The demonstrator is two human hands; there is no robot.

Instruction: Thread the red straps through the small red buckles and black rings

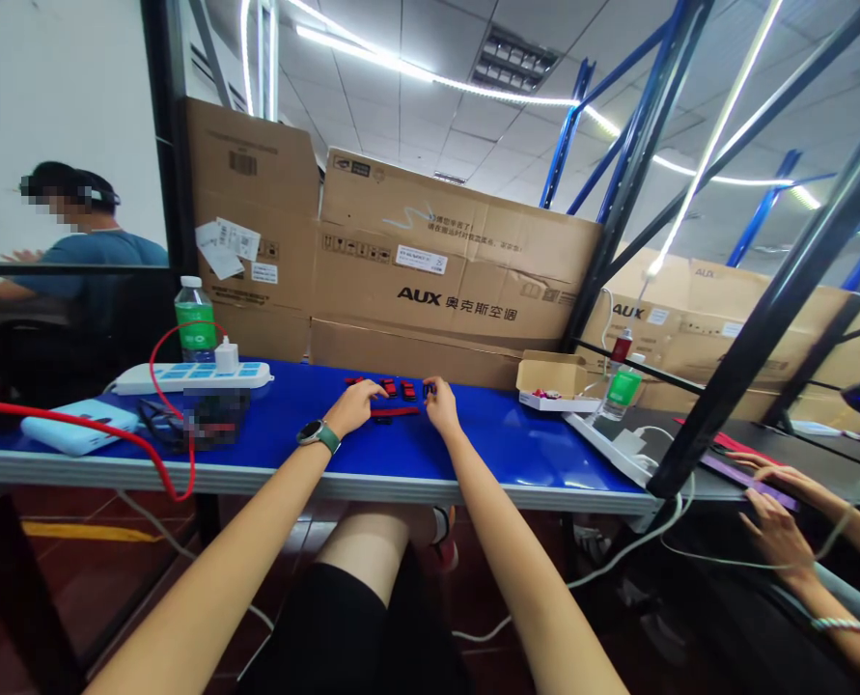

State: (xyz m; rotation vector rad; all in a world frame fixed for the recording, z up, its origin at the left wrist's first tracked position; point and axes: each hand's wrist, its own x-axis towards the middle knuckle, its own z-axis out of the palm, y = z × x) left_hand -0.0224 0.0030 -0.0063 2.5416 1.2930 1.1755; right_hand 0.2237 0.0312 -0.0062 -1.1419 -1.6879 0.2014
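Two small red blocks (399,388) are seen on the blue bench (494,434) between the left grip (357,406) and right grip (441,405), both half-curled; any hold cannot be told.

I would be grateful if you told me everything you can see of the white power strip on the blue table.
The power strip is a long white plastic bar lying flat on the blue table, with a row of blue square panels on top. A white plug adapter stands in it, a red cable looping from it. A water bottle stands behind.
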